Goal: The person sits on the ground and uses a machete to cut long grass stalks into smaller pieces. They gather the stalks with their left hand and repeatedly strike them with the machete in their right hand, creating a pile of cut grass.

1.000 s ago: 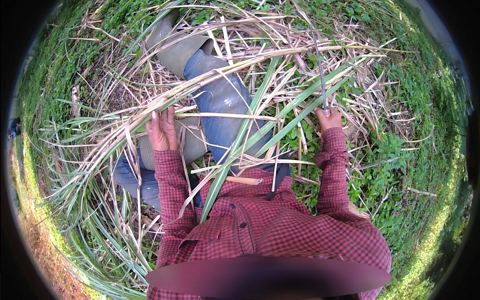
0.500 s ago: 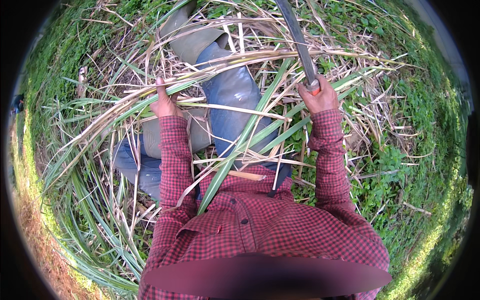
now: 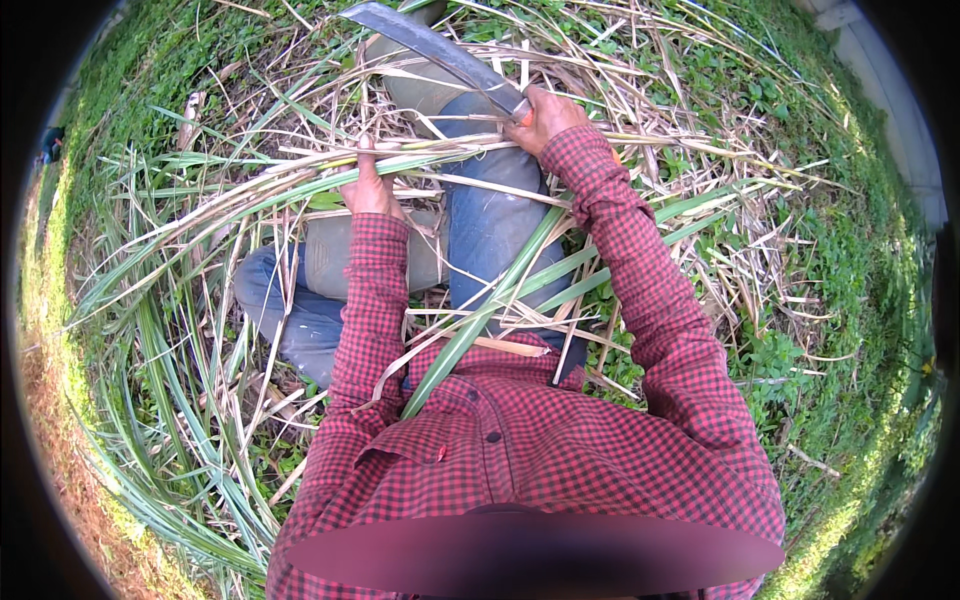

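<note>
My left hand (image 3: 370, 185) is closed around a bundle of long grass stalks (image 3: 290, 180), green and dry tan, that runs crosswise over my legs. A machete (image 3: 435, 52) with a dark, wide blade and an orange-marked handle is gripped in my right hand (image 3: 550, 118). Its blade points up and left, past the far side of the bundle. The right hand sits just beyond the stalks, above my knee. Broad green leaves (image 3: 500, 290) and dry strips lie across my lap and blue trousers (image 3: 490, 225).
Long green leaves (image 3: 170, 400) are heaped on the ground at my left. Dry cut stalks (image 3: 740, 240) litter the right side among low green plants (image 3: 780, 370). My boot (image 3: 420, 85) is stretched out ahead. A pale strip (image 3: 900, 140) runs along the far right.
My right hand has swung left with the machete, and the blade has tilted over to the left. My left hand, still holding the stalks, has shifted slightly right in the picture.
</note>
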Action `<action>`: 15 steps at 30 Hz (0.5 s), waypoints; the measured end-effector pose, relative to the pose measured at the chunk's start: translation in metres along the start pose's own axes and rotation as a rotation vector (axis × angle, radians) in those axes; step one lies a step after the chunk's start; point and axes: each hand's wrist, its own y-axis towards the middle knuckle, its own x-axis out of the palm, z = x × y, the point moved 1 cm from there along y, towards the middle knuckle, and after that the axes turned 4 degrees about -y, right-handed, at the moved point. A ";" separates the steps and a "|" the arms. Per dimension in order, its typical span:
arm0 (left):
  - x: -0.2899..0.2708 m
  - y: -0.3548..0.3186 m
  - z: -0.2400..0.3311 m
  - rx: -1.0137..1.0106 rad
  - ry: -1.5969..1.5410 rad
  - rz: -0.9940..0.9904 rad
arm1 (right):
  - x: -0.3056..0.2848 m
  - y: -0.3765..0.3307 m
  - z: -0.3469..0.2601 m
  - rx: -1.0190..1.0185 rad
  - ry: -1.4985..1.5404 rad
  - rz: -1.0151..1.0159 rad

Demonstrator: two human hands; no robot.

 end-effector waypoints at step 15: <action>-0.017 0.032 0.029 -0.033 -0.146 -0.067 | -0.163 -0.048 0.202 0.673 -0.270 0.383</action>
